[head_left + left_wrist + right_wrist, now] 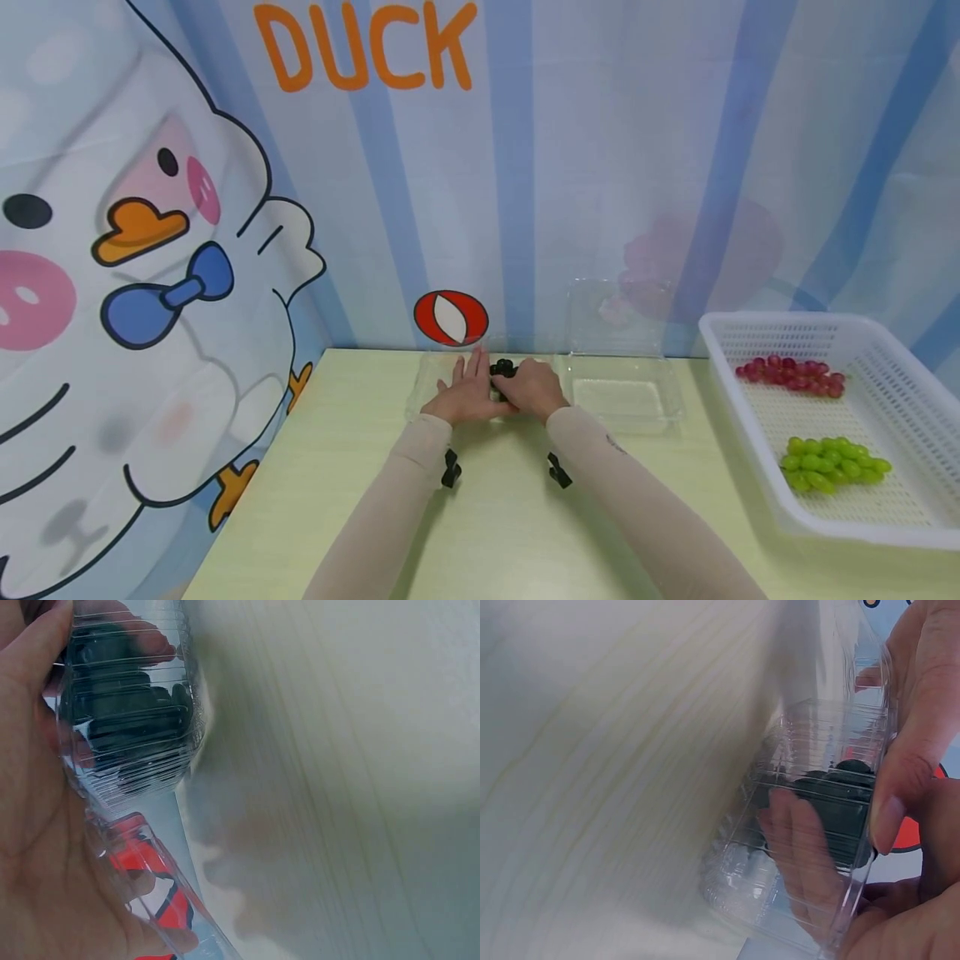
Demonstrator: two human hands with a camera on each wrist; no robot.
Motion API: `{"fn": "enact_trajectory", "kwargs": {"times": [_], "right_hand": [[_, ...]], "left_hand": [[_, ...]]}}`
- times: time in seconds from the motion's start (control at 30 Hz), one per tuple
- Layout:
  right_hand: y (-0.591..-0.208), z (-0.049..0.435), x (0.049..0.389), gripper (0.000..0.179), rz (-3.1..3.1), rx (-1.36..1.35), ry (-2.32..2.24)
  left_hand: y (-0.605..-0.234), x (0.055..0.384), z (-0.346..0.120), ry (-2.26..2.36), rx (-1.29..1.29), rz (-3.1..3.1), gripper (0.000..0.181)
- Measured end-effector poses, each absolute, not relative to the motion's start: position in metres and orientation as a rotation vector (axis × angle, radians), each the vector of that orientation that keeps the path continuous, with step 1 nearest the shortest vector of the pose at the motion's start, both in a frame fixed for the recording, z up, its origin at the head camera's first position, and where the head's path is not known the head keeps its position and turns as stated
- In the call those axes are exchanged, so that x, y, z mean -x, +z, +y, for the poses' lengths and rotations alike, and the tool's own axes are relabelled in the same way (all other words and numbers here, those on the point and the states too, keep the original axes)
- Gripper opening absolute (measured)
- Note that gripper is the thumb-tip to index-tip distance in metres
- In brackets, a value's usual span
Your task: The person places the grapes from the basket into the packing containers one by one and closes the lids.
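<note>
A bunch of black grapes [504, 367] lies in the left clear plastic box [810, 720], seen through its ribbed wall in both wrist views. My right hand [534, 388] reaches into that box and grips the bunch, its fingers [806, 851] curled against the grapes. Over the left side of the same box is my left hand [468, 396], fingers fairly straight. Its thumb [46, 645] rests along the box's near rim, and its other fingers lie by the raised clear lid. Part of the bunch is hidden by my right hand.
A second clear box [622, 396] stands open to the right, lid upright. Farther right, a white plastic basket [757, 467] holds red grapes [791, 377] and green grapes [832, 462]. A printed curtain [585, 167] hangs behind the pale wooden table [495, 525].
</note>
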State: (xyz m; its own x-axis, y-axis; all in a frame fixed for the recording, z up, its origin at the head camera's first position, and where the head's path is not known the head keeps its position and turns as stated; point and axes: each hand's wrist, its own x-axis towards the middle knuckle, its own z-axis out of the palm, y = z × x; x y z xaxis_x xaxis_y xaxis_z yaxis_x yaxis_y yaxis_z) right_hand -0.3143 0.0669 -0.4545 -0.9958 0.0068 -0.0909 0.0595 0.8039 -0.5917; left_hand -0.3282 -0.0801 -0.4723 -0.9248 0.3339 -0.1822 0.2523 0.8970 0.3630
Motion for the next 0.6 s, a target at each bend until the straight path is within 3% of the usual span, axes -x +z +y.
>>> {"fn": "enact_trajectory", "kwargs": {"times": [0.5,0.6], "right_hand": [[-0.4502,0.0671,0.3095,0.051,2.868,-0.034,-0.972],[-0.4506,0.0661,0.3098,0.065,2.85,-0.06,-0.992]], "left_hand": [[-0.4688,0.3244,-0.0793,0.487,-0.449,2.829,0.121],[-0.4678,0.3239,-0.0788,0.491,-0.449,2.832,0.121]]}}
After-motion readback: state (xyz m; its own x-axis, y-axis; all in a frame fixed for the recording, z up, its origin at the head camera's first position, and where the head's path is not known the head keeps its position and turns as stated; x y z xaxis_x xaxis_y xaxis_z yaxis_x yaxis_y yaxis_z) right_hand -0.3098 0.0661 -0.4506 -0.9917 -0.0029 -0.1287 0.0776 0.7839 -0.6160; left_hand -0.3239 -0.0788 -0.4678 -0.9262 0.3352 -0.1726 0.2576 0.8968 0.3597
